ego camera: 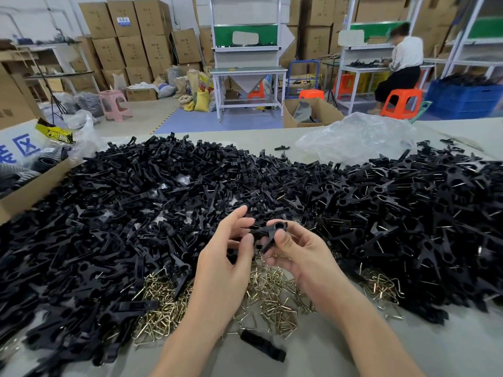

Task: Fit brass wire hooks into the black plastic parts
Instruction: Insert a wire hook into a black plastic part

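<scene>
Where cartons [130,50] wall the room, left hand [223,265] and right hand [302,254] pinch one black part [272,231] over the littered table [408,336].

Above a table [449,346] heaped with black plastic parts [130,213] and brass wire hooks [269,297], the left hand [228,265] and right hand [302,254] together pinch one black part [268,231] between their fingertips.
</scene>
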### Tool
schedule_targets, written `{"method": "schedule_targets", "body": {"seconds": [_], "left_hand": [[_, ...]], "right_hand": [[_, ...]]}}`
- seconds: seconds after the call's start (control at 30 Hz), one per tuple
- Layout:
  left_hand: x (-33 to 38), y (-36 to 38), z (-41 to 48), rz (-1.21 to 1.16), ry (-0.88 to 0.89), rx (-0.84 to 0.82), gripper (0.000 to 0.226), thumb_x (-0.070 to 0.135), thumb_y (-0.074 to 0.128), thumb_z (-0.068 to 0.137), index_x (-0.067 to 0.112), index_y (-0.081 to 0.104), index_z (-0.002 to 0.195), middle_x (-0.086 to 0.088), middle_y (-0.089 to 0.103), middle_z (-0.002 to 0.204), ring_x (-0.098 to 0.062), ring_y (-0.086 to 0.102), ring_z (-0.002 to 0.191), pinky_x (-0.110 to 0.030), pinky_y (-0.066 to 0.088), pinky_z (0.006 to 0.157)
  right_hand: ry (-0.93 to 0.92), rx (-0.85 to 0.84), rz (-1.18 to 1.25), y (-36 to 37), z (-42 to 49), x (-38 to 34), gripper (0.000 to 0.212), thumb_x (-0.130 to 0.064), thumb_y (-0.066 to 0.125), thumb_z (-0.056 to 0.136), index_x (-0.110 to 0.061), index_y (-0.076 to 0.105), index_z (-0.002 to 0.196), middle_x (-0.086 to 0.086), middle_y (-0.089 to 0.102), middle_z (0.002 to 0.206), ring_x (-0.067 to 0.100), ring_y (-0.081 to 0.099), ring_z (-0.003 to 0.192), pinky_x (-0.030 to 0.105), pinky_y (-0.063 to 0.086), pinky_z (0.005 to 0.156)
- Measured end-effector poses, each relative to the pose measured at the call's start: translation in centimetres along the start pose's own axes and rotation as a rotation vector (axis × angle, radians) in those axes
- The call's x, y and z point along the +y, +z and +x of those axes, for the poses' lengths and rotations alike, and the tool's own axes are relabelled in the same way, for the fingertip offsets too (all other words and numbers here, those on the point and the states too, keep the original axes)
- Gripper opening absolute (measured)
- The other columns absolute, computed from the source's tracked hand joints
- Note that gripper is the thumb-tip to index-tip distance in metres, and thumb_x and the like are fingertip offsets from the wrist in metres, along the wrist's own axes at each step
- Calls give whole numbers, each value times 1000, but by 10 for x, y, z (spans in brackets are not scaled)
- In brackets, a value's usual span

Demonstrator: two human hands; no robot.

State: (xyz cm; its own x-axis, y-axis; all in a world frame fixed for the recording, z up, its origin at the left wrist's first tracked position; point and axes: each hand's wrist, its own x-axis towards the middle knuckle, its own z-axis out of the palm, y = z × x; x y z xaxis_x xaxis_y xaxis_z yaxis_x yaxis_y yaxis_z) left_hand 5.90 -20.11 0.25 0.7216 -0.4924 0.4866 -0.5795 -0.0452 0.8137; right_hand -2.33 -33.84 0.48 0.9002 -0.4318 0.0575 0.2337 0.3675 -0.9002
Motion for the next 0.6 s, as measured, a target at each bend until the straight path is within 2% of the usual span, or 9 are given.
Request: {"method": "schedule_targets", "body": {"seconds": [0.1,0.13,0.17,0.27,0.33,0.47,0.6], "left_hand": [[-1,-2,0,163,21,-28,28,34,50,98,45,49,123,24,61,101,-2,60,92,-16,48,74],[-1,-3,0,282,54,-80,23,39,47,98,44,51,120,25,60,96,0,58,91,-18,48,73],[0,-3,-1,427,97,-161,24,45,42,98,42,54,119,27,59,96,2,55,92,-20,47,78],[0,3,-7,768,144,-467,58,66,20,93,39,56,130,22,49,111,-1,43,104,-29,36,99],[-3,5,-8,874,131,-549,62,72,18,91,43,50,136,19,44,116,-5,42,110,-28,27,101],[-2,7,-8,836,139,-523,37,60,36,99,41,53,126,17,48,116,-9,46,112,-28,28,98],[0,8,-9,756,185,-403,21,41,46,101,33,62,112,15,61,104,-11,57,98,-27,37,87]], "right_hand": [[-52,105,-1,-6,3,-2,23,-35,74,81,-21,79,99,13,76,97,18,71,81,24,58,70],[-66,145,4,-8,4,-3,21,-34,70,82,-22,80,97,12,76,96,17,72,81,23,58,69],[-79,179,12,-10,5,-3,21,-33,68,83,-22,80,96,11,77,94,16,72,80,22,58,68],[-100,240,38,-13,7,-3,27,-34,63,86,-16,75,102,9,77,90,15,72,78,22,58,66],[-103,258,44,-13,8,-2,31,-33,61,87,-12,72,106,9,76,88,16,72,76,22,58,66],[-104,261,46,-13,10,0,32,-33,61,87,-10,70,107,7,75,85,16,71,74,22,59,65],[-99,271,62,-13,11,0,34,-34,62,84,-9,70,106,6,75,83,15,71,72,22,59,64]]}}
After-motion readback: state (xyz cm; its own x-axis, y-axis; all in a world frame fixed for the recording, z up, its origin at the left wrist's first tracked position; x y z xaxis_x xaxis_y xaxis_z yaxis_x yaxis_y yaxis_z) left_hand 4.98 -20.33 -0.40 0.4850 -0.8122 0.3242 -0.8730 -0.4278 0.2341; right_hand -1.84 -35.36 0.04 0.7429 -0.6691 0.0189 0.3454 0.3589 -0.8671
